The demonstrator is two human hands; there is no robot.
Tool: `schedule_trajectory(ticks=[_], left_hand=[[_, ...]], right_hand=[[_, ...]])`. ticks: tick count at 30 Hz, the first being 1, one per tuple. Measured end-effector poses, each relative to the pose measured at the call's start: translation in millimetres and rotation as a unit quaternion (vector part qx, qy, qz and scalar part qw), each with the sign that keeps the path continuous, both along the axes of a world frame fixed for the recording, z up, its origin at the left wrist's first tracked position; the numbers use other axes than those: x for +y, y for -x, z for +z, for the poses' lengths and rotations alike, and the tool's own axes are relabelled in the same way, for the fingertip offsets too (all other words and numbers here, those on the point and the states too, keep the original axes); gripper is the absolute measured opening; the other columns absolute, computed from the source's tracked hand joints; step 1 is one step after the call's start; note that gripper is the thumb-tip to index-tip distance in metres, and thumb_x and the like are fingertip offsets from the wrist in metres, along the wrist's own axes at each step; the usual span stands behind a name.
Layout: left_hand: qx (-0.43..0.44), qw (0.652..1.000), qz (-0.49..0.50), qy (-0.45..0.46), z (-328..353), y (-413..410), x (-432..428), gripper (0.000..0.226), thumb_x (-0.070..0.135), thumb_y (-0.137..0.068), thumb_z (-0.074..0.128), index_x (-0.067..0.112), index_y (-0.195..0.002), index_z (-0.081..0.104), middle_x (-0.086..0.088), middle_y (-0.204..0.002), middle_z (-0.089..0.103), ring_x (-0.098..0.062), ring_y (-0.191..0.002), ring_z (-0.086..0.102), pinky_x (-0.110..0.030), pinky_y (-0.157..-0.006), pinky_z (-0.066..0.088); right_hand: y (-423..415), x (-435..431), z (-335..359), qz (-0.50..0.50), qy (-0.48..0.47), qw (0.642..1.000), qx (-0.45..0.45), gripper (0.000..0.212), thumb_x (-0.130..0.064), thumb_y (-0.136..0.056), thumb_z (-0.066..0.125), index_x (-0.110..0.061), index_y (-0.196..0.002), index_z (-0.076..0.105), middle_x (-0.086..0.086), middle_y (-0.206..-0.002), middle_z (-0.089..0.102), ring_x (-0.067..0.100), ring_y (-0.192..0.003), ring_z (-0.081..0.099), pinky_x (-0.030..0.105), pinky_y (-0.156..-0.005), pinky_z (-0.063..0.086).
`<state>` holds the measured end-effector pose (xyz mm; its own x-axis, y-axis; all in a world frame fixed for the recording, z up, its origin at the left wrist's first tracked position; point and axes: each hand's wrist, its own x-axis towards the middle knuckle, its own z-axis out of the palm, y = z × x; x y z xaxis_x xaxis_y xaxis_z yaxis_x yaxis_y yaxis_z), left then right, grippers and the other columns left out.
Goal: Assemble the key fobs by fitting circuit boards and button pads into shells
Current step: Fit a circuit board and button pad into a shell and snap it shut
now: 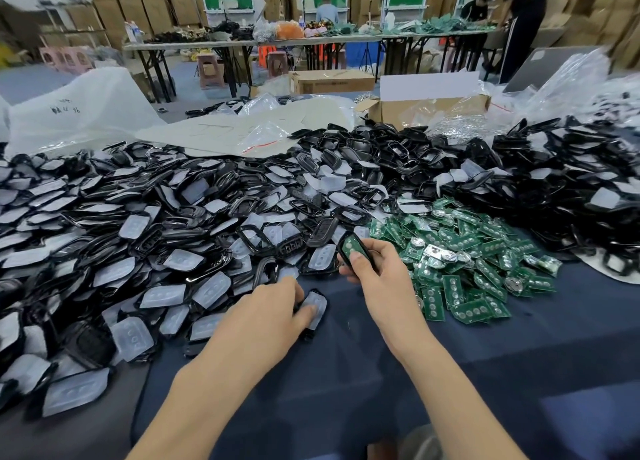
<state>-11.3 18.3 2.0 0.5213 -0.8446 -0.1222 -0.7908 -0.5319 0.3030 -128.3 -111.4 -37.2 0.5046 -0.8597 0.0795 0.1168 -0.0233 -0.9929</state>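
While the right hand gripped the boarded shell, the left hand, pinching the near padded shell, likely needed edges aligned squarely.

Single view, from your head. Wide-angle, faces forward and down over the table, close beneath you. Shell piles at mid-range; back benches far off along the top, bowed by the lens.
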Motion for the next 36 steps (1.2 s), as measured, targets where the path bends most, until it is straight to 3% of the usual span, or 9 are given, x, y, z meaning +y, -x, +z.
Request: schedule_trajectory(ticks=[3, 6, 14, 16, 19, 21, 25, 29, 36], left_hand=[[-0.014, 1.0, -0.023, -0.005, 3, 3, 0, 0.021, 0.054, -0.099, 0.047, 0.034, -0.106, 0.046, 0.008, -0.096, 0.061, -0.021, -0.092, 0.063, -0.038, -0.082, 0.052], [-0.006, 0.998, -0.059, 0.007, 4, 5, -3, 0.014, 0.049, -0.102, 0.044, 0.043, -0.113, 0.047, 0.012, -0.108, 0.051, -0.019, -0.097, 0.061, -0.039, -0.084, 0.052], [0.063, 0.985, -0.132, 0.091, -1, -10, -16, 0.023, 0.028, -0.101, 0.057, 0.042, -0.117, 0.066, 0.019, -0.113, 0.044, -0.007, -0.114, 0.044, -0.037, -0.099, 0.043], [0.032, 0.982, -0.095, 0.162, -1, -9, -9, 0.019, 0.035, -0.102, 0.055, 0.039, -0.115, 0.068, 0.02, -0.108, 0.048, -0.004, -0.105, 0.048, -0.032, -0.091, 0.046], [0.019, 0.963, 0.037, 0.266, 3, -3, 9, 0.027, 0.043, -0.101, 0.05, 0.027, -0.088, 0.068, 0.01, -0.077, 0.058, -0.007, -0.074, 0.057, -0.029, -0.068, 0.047], [0.019, 0.977, 0.087, 0.192, 3, 4, 20, 0.044, 0.051, -0.101, 0.042, 0.02, -0.075, 0.061, 0.001, -0.064, 0.059, -0.016, -0.067, 0.057, -0.035, -0.065, 0.047], [0.033, 0.993, 0.095, 0.054, -1, 22, 18, 0.046, 0.061, -0.099, 0.04, 0.025, -0.074, 0.055, -0.003, -0.079, 0.065, -0.022, -0.081, 0.062, -0.036, -0.068, 0.047], [0.026, 0.992, 0.109, 0.062, -5, 28, 0, 0.039, 0.063, -0.097, 0.042, 0.03, -0.09, 0.062, 0.004, -0.085, 0.066, -0.02, -0.085, 0.064, -0.034, -0.07, 0.051], [0.059, 0.989, 0.114, 0.075, -5, 20, -18, 0.027, 0.051, -0.096, 0.055, 0.026, -0.103, 0.052, 0.007, -0.103, 0.061, -0.023, -0.098, 0.063, -0.041, -0.084, 0.053]], right_hand=[[0, 0, 0, 0.009, -0.002, 1.0, -0.008, 0.013, -0.017, -0.104, 0.056, -0.028, -0.11, 0.055, -0.002, -0.111, 0.07, 0.006, -0.09, 0.074, 0.015, -0.076, 0.055], [0, 0, 0, 0.019, -0.001, 1.0, -0.014, 0.014, -0.014, -0.104, 0.055, -0.027, -0.11, 0.054, 0.0, -0.112, 0.07, 0.007, -0.093, 0.074, 0.017, -0.079, 0.055], [0, 1, 0, 0.02, 0.003, 1.0, -0.008, 0.015, -0.013, -0.104, 0.055, -0.028, -0.109, 0.053, 0.001, -0.11, 0.07, 0.006, -0.093, 0.073, 0.02, -0.078, 0.056], [0, 2, 1, 0.021, 0.004, 1.0, -0.011, 0.015, -0.012, -0.104, 0.054, -0.026, -0.109, 0.053, 0.003, -0.112, 0.069, 0.007, -0.092, 0.073, 0.019, -0.076, 0.056], [0, 4, 1, 0.029, 0.026, 0.999, 0.0, 0.014, -0.013, -0.105, 0.053, -0.027, -0.108, 0.052, -0.004, -0.111, 0.069, 0.006, -0.091, 0.073, 0.017, -0.075, 0.055], [-1, 6, 0, 0.034, 0.054, 0.998, 0.016, 0.015, -0.015, -0.105, 0.053, -0.03, -0.106, 0.052, -0.008, -0.111, 0.069, 0.007, -0.09, 0.073, 0.02, -0.076, 0.056], [-1, 11, 0, 0.043, 0.117, 0.991, 0.053, 0.024, -0.018, -0.105, 0.053, -0.042, -0.101, 0.049, -0.011, -0.102, 0.068, 0.008, -0.086, 0.073, 0.026, -0.076, 0.059], [-1, 12, 0, 0.047, 0.138, 0.986, 0.083, 0.033, -0.022, -0.104, 0.053, -0.052, -0.094, 0.045, -0.015, -0.102, 0.067, 0.005, -0.083, 0.073, 0.021, -0.074, 0.057], [-1, 9, -2, 0.027, 0.094, 0.994, 0.056, 0.026, -0.019, -0.103, 0.054, -0.043, -0.097, 0.05, -0.009, -0.103, 0.067, 0.008, -0.085, 0.074, 0.029, -0.075, 0.062]])
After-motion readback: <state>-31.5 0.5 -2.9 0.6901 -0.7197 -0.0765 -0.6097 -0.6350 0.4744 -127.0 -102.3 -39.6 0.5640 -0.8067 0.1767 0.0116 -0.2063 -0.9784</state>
